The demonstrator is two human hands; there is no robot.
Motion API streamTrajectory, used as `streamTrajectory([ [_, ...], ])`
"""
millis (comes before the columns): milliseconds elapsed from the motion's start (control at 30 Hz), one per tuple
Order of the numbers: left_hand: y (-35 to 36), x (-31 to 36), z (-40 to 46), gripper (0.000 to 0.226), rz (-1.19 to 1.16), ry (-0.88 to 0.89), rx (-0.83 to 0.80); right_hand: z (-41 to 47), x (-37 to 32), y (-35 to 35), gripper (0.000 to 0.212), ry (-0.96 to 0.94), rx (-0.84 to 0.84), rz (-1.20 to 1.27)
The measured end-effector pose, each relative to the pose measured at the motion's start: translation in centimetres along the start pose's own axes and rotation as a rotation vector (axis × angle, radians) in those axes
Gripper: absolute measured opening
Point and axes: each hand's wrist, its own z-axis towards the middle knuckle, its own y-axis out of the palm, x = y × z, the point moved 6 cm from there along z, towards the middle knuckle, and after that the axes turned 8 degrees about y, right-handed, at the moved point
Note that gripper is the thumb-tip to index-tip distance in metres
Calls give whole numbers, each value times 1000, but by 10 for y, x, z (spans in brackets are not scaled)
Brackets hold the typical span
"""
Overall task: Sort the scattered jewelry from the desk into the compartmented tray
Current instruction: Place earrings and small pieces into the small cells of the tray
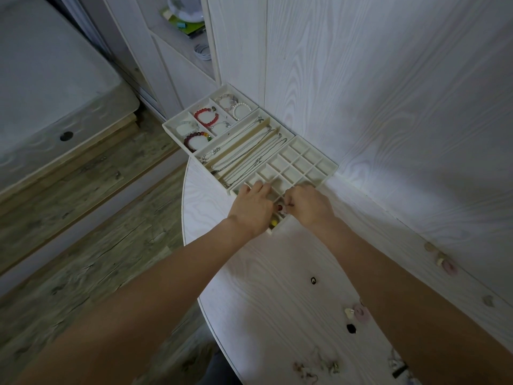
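Note:
A cream grid tray (311,162) of small square compartments lies on the white desk against the wall. Both my hands are over its near end. My left hand (254,207) rests on the compartments with its fingers stretched forward. My right hand (308,207) has curled fingers that pinch a small piece with a red bead (279,208) just above a near compartment. A yellow piece (274,223) lies in the nearest compartment, partly hidden by my left wrist. Loose jewelry lies on the desk near me: a small black piece (313,280), a pink ring piece (362,314), another black piece (351,328) and several earrings (330,366).
Beyond the grid tray are a necklace tray (249,151) holding several silver chains and a bracelet tray (177,120) with red, white and dark bead bracelets. The desk's rounded edge (184,207) drops to a wooden floor on the left. A wood-grain wall (402,120) bounds the right.

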Motion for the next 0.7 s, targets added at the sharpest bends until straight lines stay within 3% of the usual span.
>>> streamTrajectory([
  [267,3,-2,2,30,13,11,-14,0,-1,-1,10,0,17,-3],
  [400,-1,-2,2,35,-96,33,38,-4,4,-8,28,31,86,229],
  [500,-5,-10,2,39,-438,-5,129,-9,12,-14,20,94,83,572],
  [633,-16,-23,-5,30,-1095,-178,275,-21,13,-9,14,175,-184,1203],
  [700,-23,-24,-9,27,-1327,-217,306,-27,8,-10,14,168,-267,1337],
])
